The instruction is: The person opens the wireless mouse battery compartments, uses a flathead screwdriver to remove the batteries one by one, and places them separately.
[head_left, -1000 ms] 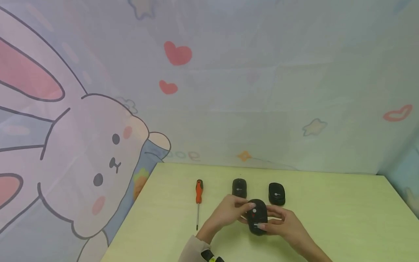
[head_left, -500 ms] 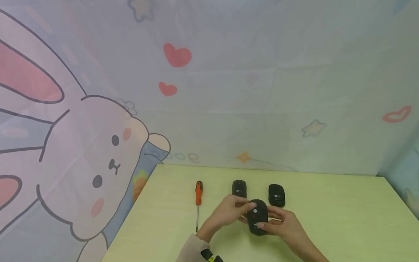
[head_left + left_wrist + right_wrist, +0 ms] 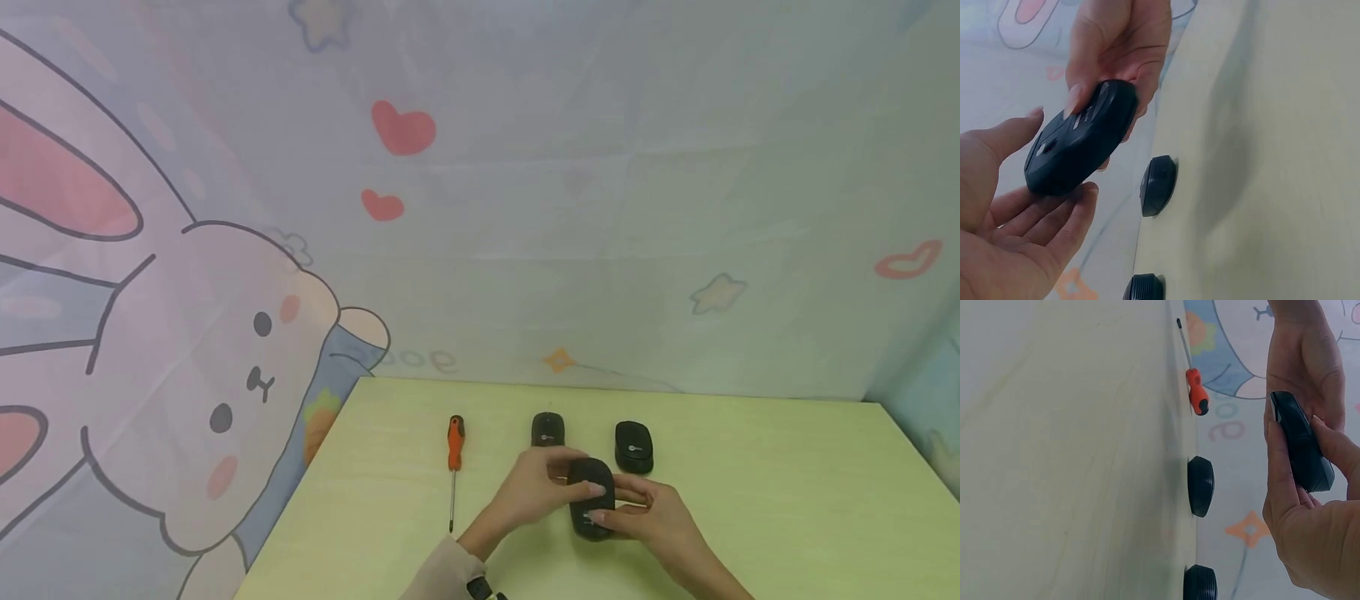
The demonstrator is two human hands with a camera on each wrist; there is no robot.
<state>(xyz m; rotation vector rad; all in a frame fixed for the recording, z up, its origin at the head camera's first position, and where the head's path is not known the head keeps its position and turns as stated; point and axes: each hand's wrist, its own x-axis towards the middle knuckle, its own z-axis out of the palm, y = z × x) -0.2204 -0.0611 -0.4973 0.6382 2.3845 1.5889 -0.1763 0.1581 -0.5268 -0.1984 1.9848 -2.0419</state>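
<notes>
Both hands hold a black computer mouse [image 3: 592, 472] above the table. Its underside is turned up; a dark sensor hole and pale round spot show near one end in the left wrist view. My right hand [image 3: 663, 521] grips the near end, thumb on the underside and fingers along the right edge. My left hand [image 3: 525, 493] is round the far end, its thumb over the sensor area in the head view. From the left wrist, the left fingers [image 3: 1063, 234] lie beneath the mouse and the thumb tip is at its edge.
Two more black mice, one [image 3: 548, 427] just beyond my left hand and another [image 3: 633, 447] farther right, rest on the pale yellow table [image 3: 780, 492]. To the left lies a screwdriver [image 3: 455, 446] with an orange handle. A printed cloth backdrop [image 3: 525, 275] rises behind the table.
My left thumb has slid right and nearer across the mouse, covering the pale spot and the red spot seen earlier in the head view. My right hand keeps its grip.
</notes>
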